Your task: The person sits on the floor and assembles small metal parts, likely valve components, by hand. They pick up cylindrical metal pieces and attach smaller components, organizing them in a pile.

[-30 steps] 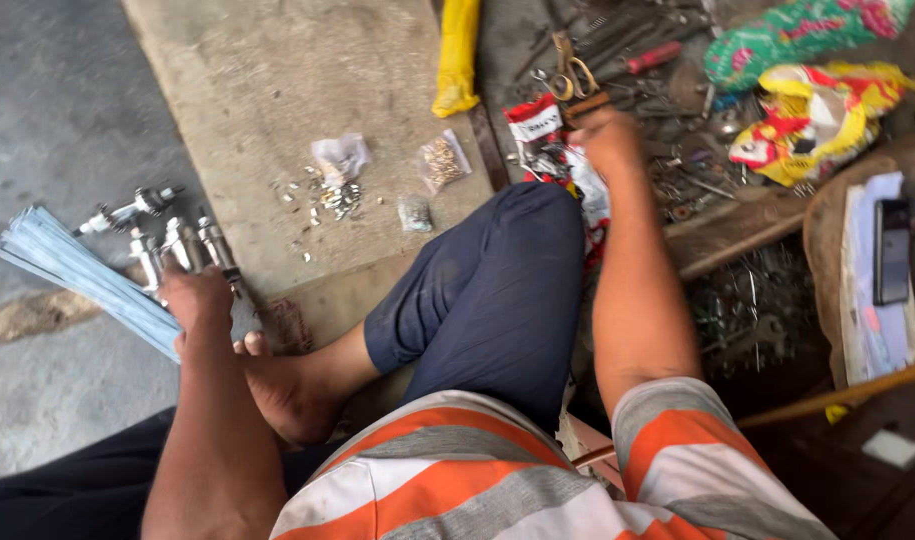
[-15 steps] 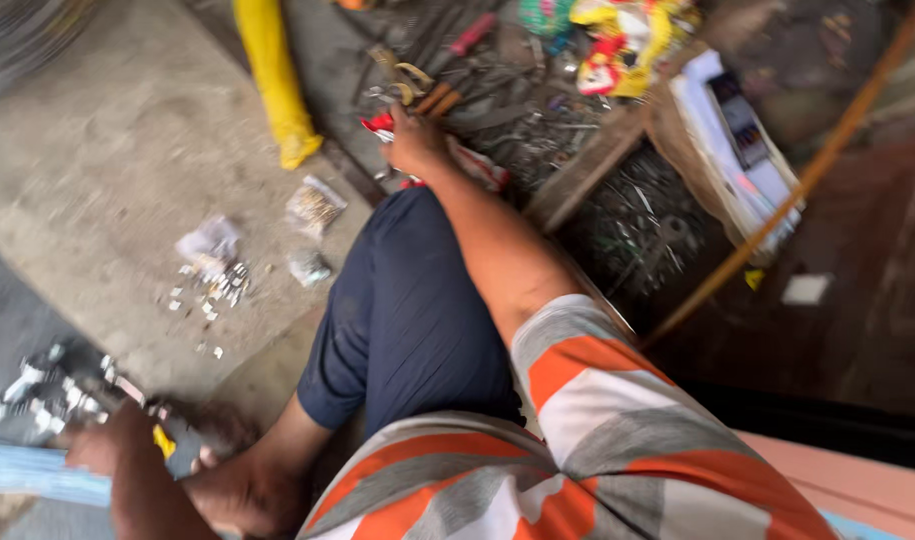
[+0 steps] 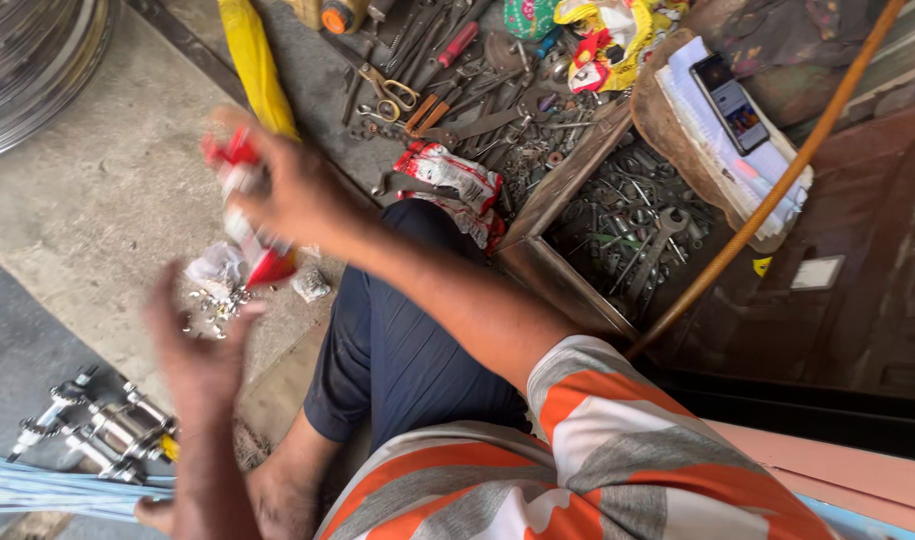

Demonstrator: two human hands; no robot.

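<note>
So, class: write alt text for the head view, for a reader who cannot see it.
A seated person's right hand holds up a red-and-white packet, the left hand open beneath it. Small metal parts lie on the concrete floor, beside a tray of tools.

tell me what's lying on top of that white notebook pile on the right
A dark smartphone lies on the white notebook pile, screen up. Whatever the pages under it show is covered.

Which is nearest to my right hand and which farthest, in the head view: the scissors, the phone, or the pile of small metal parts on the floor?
Measured from the right hand, which holds a red and white packet:
1. Pile of small metal parts, just below the hand on the concrete.
2. Scissors, up and to the right among the tools.
3. Phone, far right on the notepad.
</note>
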